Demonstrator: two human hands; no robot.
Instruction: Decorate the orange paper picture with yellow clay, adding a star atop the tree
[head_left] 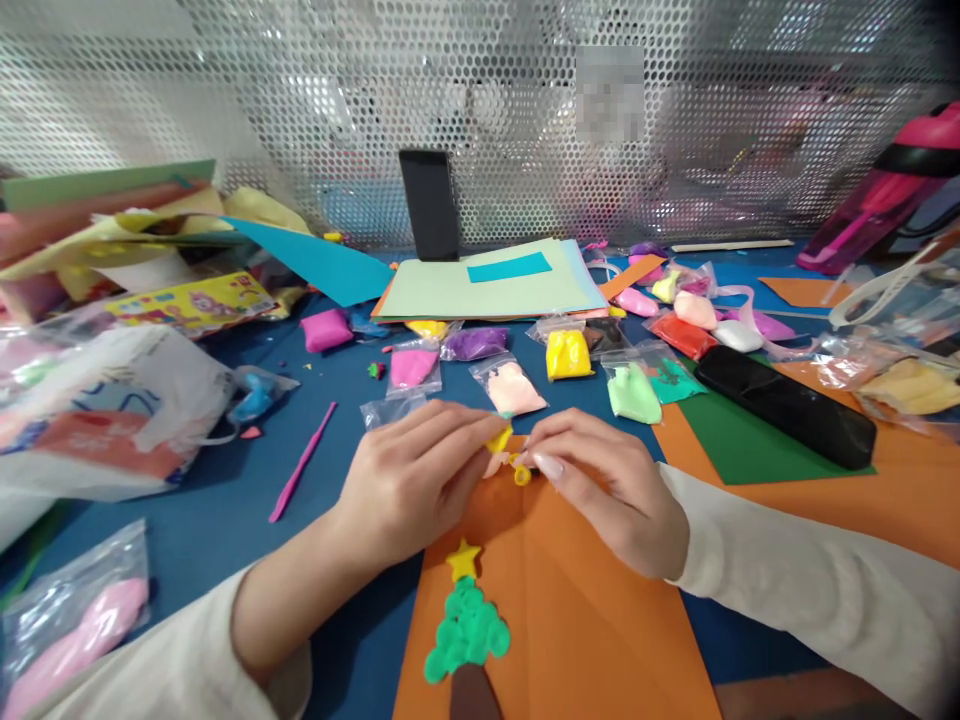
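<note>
A piece of yellow modelling clay [499, 437] is pinched between the fingers and thumb of my left hand [412, 475]. Facing it, my right hand [611, 490] has thumb and fingertips drawn together at a small curled bit of yellow clay [522, 476]; the exact grip is partly hidden. Both hands are above the upper part of an orange paper sheet [585, 620]. Nearer to me on that sheet lies a clay tree with a green crown [466, 630], a brown trunk [474, 692] and a yellow star [463, 560] on top.
Bagged clay in several colours, such as a yellow packet [568, 355], lies beyond my hands. A pink clay tool [302, 463] is to the left. A black case [784, 405] rests at right. A phone [429, 205] leans against the perforated metal screen [322, 120].
</note>
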